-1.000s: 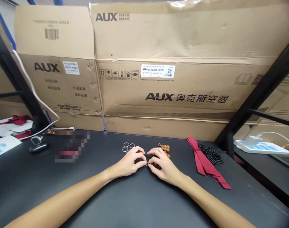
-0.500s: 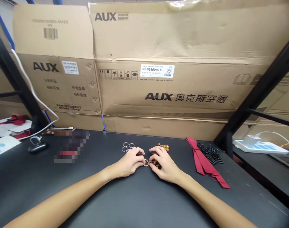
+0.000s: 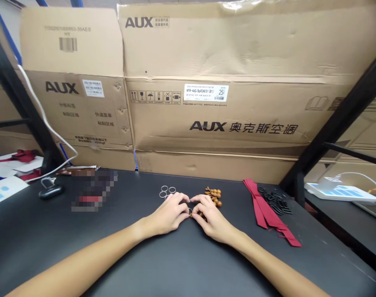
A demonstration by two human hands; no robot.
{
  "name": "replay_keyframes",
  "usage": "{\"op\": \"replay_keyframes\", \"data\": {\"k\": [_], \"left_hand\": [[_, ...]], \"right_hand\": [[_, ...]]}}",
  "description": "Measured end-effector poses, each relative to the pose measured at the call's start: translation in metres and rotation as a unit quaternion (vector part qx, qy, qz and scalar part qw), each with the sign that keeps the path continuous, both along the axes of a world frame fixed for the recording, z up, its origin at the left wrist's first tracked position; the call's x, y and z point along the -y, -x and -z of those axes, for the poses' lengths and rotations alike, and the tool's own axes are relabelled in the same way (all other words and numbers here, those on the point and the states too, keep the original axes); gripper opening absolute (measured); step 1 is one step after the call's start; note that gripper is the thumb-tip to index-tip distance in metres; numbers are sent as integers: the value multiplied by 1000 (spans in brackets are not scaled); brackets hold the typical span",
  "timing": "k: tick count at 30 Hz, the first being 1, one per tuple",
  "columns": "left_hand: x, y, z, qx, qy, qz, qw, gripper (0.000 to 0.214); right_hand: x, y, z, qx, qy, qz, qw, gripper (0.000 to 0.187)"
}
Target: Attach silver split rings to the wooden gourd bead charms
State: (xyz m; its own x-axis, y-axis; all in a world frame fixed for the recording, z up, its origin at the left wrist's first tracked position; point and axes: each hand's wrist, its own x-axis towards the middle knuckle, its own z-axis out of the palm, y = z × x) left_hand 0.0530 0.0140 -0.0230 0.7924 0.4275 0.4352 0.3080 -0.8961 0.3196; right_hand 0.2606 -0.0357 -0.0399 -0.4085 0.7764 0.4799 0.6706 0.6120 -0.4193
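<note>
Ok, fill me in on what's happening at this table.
A person has both hands together over the black table. The left hand is at a small metal ring, and the right hand is over a brown beaded piece next to it. The fingers hide whether the two are joined. More rings lie beyond the left hand, and more brown beaded pieces beyond the right.

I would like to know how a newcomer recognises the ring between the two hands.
Find the black tabletop before the large AUX-printed cardboard, then follow the left hand and right hand to where they nearly meet. The thin silvery ring is there, partly hidden. The other visible rings lie grouped beyond the left hand; only this one is between both hands.
</note>
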Motion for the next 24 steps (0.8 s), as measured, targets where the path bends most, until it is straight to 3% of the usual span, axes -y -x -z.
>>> {"op": "replay_keyframes", "data": {"k": [7,24], "left_hand": [[-2,1,0,-9,13,11,1000,11],[0,1,1,10,1,-10,1000,9]], "right_hand": [[-4,-3,1,12,-28,60,998,13],[1,1,-2,-14,15,10,1000,8]]}}
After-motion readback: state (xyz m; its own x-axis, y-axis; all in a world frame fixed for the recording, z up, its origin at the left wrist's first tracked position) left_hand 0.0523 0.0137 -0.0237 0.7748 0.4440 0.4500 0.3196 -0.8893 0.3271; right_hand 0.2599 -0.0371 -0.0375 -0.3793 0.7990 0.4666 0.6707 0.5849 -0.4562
